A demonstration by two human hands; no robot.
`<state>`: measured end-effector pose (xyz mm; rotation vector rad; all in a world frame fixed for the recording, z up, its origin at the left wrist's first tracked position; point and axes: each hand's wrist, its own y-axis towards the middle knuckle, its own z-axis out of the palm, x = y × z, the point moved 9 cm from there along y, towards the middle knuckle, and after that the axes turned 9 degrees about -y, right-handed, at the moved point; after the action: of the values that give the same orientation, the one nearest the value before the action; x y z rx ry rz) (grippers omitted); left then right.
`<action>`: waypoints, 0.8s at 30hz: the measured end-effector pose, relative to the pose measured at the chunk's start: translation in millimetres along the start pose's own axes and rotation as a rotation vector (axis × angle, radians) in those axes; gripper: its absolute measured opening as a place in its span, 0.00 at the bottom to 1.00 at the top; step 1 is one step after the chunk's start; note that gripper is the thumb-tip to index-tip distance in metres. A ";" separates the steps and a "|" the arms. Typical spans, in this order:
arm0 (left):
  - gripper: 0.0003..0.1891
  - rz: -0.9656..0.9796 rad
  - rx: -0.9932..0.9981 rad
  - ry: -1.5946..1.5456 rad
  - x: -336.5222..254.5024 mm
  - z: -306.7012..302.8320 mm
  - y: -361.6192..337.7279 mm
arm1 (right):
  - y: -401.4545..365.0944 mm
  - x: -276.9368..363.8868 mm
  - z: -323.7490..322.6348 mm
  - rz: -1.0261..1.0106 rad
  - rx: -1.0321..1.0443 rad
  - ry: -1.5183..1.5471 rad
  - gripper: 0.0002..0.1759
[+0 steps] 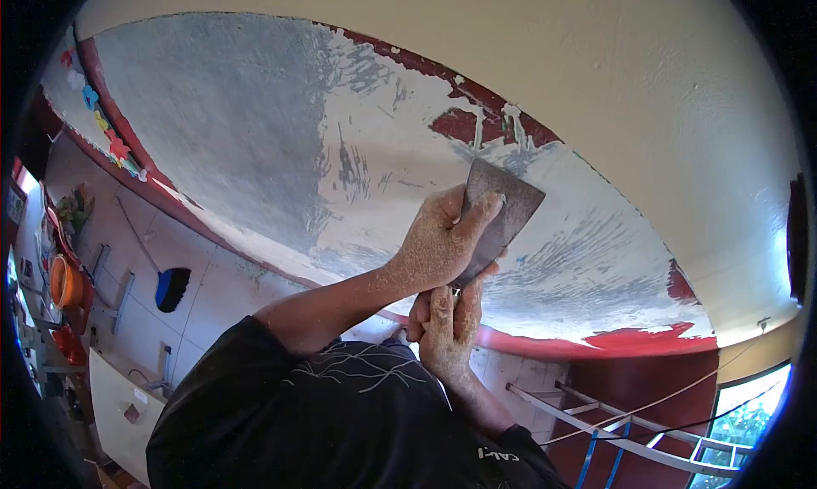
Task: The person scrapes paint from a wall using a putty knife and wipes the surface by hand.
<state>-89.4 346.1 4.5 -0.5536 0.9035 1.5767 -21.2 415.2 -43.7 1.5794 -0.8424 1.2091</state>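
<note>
A wide flat scraper [504, 201] with a grey, dusty blade lies against the patchy grey, white and dark red painted surface [230, 123]. My left hand [436, 240] is closed on the blade, its thumb pressed along the upper face. Just below, my right hand [451, 331] wraps its fingers around the lower end of the scraper, where the handle is mostly hidden. Pale dust coats both hands. Near the blade's upper corner, a bare dark red patch [454, 125] shows between white streaks.
A cream band [664, 80] borders the painted surface. At lower right stands a metal ladder [630, 438], with thin cables [681, 395] crossing it. A blue broom [173, 289], an orange bowl-like container [65, 280] and a white panel [128, 408] are at left.
</note>
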 end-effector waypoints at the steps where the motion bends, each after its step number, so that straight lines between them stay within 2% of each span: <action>1: 0.20 0.028 0.008 0.004 -3.2 2.5 0.3 | -0.2 -0.4 -0.6 0.018 0.003 0.006 0.39; 2: 0.18 -0.048 -0.013 0.019 -0.7 0.4 2.2 | 4.0 4.2 0.7 0.002 0.017 0.016 0.40; 5: 0.18 -0.168 -0.006 -0.021 -6.7 3.9 -4.5 | 2.8 9.4 7.7 0.123 -0.008 0.152 0.40; 6: 0.18 -0.031 -0.010 -0.002 -11.8 5.5 -1.8 | 0.4 6.4 6.3 0.127 -0.024 0.221 0.39; 9: 0.18 -0.038 0.042 -0.009 -13.5 5.8 2.7 | 4.6 9.7 6.1 0.098 -0.017 0.122 0.39; 12: 0.18 -0.078 -0.023 -0.019 -9.0 4.0 0.4 | 3.1 7.3 1.9 0.095 0.044 0.106 0.40; 13: 0.18 -0.043 -0.039 -0.004 -8.7 2.6 0.8 | 4.3 9.3 2.7 0.081 0.086 0.111 0.41; 15: 0.18 0.041 -0.064 0.029 -11.5 2.8 4.5 | 3.9 17.3 3.2 0.073 0.002 0.062 0.40; 18: 0.19 -0.074 -0.047 -0.048 -17.9 6.3 1.5 | 6.6 13.3 4.8 0.096 -0.027 0.129 0.40; 21: 0.19 0.012 -0.039 -0.043 -9.9 5.7 3.4 | 1.6 13.8 2.8 0.123 0.065 0.138 0.40; 22: 0.19 -0.014 -0.037 -0.021 -12.6 4.9 6.4 | 4.3 13.1 4.4 0.105 0.081 0.135 0.40; 24: 0.19 -0.100 -0.038 0.016 -14.9 4.2 5.4 | 6.6 19.4 7.3 0.120 0.004 0.193 0.39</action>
<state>-90.9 340.3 19.8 -0.6296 0.8464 1.5031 -19.6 406.6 -23.8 1.4053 -0.8188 1.4247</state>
